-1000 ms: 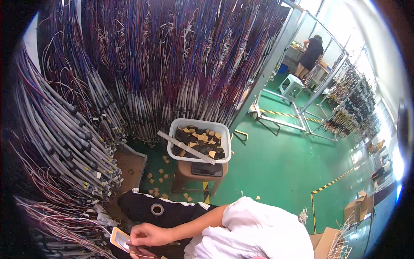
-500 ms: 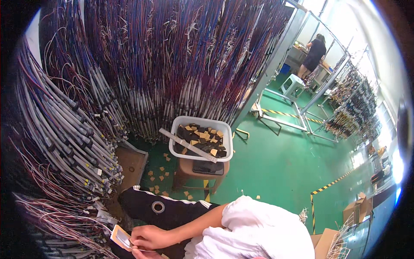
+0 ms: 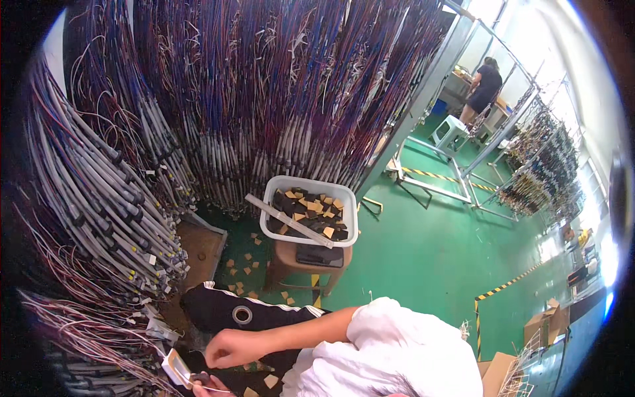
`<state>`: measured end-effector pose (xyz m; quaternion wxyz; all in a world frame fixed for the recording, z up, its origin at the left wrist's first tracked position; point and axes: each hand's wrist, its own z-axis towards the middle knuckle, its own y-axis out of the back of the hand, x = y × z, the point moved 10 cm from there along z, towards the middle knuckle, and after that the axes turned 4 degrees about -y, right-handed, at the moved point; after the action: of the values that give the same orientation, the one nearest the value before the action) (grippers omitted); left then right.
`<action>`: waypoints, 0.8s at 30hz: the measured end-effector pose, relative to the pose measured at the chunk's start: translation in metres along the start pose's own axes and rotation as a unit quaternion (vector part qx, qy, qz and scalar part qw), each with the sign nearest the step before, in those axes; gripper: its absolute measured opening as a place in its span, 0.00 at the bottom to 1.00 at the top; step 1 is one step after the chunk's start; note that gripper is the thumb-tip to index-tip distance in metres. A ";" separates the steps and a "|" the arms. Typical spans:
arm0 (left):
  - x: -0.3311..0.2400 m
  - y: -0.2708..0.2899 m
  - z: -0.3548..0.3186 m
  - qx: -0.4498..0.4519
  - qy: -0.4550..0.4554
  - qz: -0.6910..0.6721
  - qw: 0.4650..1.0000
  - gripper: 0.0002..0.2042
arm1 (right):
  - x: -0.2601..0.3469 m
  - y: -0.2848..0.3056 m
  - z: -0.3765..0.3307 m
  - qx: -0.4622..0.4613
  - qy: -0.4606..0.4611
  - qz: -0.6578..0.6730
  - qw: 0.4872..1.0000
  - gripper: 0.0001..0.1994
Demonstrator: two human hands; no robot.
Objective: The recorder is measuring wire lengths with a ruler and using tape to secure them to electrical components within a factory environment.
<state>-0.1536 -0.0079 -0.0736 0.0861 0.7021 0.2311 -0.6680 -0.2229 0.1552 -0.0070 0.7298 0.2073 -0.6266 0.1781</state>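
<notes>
At the lower left of the frame, a small white-edged card [image 3: 177, 368] is pinched in the left hand [image 3: 206, 382]; the right hand [image 3: 231, 349] is curled shut beside it. Loose wires [image 3: 99, 337] close by could be snagged.

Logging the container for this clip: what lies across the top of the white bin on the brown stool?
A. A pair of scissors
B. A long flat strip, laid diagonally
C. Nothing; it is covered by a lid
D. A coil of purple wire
B: a pale strip lies diagonally across the open bin, over the tan and dark pieces inside, on the stool.
</notes>
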 end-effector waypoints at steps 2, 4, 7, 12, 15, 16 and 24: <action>0.019 0.008 -0.009 -0.053 0.079 -0.113 0.989 0.18 | 0.001 -0.005 0.003 -0.020 -0.068 0.032 0.997 0.08; 0.007 0.000 -0.013 -0.048 0.051 -0.094 0.993 0.18 | -0.003 -0.013 0.008 -0.019 -0.068 0.026 0.997 0.08; -0.005 0.001 -0.013 -0.025 0.040 -0.051 0.998 0.15 | -0.006 -0.021 0.011 -0.004 -0.063 0.006 0.998 0.08; -0.014 -0.013 -0.013 -0.007 0.120 -0.037 0.992 0.25 | -0.026 -0.019 0.014 -0.023 -0.144 0.059 0.988 0.08; 0.000 -0.020 -0.009 -0.022 0.136 -0.329 0.934 0.24 | -0.045 0.015 0.008 -0.129 -0.219 0.080 0.964 0.06; 0.000 -0.014 -0.010 -0.051 0.144 -0.302 0.941 0.20 | -0.053 0.011 0.003 -0.133 -0.242 0.250 0.928 0.06; 0.004 -0.012 -0.027 -0.012 0.160 -0.258 0.953 0.08 | -0.015 -0.060 0.060 0.094 -0.212 0.337 0.913 0.07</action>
<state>-0.1343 0.0153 -0.0728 -0.1189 0.7154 0.4226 -0.5435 -0.2439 0.0726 -0.0192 0.4540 0.0844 -0.7795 0.4232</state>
